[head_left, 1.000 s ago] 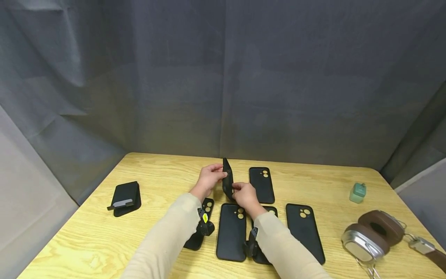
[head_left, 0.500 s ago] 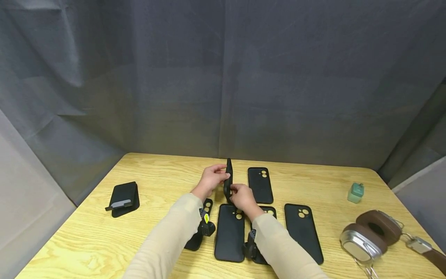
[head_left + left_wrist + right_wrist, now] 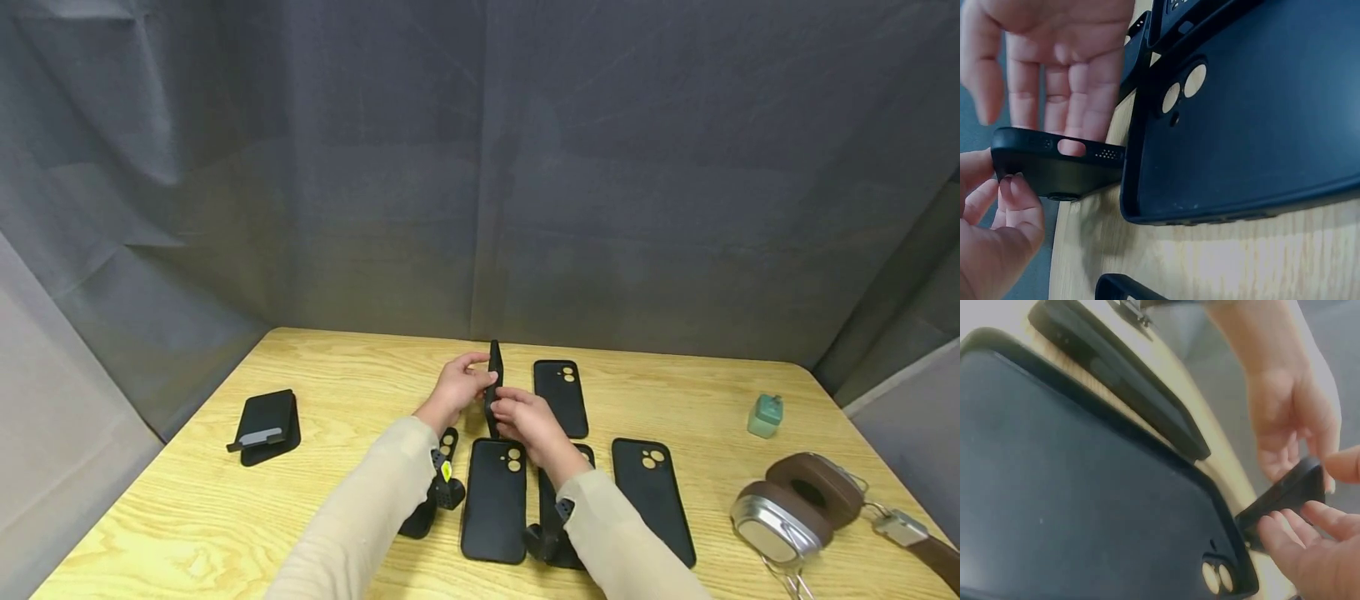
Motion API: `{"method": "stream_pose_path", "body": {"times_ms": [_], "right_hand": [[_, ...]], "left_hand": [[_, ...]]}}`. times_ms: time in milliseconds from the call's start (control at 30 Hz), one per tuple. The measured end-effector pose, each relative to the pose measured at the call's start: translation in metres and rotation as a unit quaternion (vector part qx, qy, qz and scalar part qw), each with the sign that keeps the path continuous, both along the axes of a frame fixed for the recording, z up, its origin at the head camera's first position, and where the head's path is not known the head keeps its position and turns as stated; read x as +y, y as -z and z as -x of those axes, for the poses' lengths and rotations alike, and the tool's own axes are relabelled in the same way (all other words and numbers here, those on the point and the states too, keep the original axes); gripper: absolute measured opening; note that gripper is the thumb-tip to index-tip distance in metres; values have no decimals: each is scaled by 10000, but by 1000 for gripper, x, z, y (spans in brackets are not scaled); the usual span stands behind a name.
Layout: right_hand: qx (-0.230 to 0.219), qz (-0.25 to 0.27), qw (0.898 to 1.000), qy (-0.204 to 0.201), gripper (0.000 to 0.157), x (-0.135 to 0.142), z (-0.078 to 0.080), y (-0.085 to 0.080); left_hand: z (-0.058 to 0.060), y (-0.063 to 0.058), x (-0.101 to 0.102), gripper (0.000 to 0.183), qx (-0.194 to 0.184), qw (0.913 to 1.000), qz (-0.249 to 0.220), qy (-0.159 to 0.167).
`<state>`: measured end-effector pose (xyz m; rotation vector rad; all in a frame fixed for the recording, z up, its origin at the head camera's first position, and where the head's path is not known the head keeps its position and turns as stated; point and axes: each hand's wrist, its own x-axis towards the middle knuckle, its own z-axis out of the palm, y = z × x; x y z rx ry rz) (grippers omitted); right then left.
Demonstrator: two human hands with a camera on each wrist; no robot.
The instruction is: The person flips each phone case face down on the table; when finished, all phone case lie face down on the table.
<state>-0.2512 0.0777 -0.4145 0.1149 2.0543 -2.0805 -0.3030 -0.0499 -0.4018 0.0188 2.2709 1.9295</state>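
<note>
A black phone case [image 3: 496, 360] stands on edge, seen nearly side-on, at the middle of the table. My left hand [image 3: 456, 387] pinches its side between thumb and fingers; in the left wrist view, that hand [image 3: 1004, 244] holds the phone case [image 3: 1054, 172] by one end. Its edge shows a port cutout and small speaker holes. Fingers fairly straight, my right hand [image 3: 531, 421] is at the case's near right side. In the right wrist view, the right hand's fingertips [image 3: 1288, 528] lie against the case [image 3: 1288, 497] or just before it; contact is hard to tell.
Other black phone cases lie flat: one [image 3: 493, 508] in front, one [image 3: 561, 400] behind, one [image 3: 654, 504] rightward, two partly under my forearms. A black folded holder [image 3: 267, 425] lies left. A green box-shaped item [image 3: 766, 415] and brown headphones [image 3: 798, 508] are at right.
The held case has turned from showing its face at a slant to nearly edge-on. My right hand's fingers have loosened from their pinch on its lower edge and straightened.
</note>
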Motion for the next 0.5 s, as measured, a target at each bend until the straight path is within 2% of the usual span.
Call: {"method": "stream_pose_path", "body": {"times_ms": [133, 267, 367, 500], "right_hand": [[304, -337, 9989, 91, 46, -4, -3, -4], [667, -865, 9934, 353, 45, -9, -5, -4], [841, -1176, 9880, 535, 44, -11, -5, -2], [917, -1328, 9843, 720, 40, -13, -5, -1]], "left_hand": [[1, 0, 1, 40, -61, 10000, -13, 11], [1, -1, 2, 40, -18, 10000, 30, 21], [-1, -1, 3, 40, 19, 9999, 103, 43], [-2, 0, 4, 41, 25, 10000, 88, 31]]}}
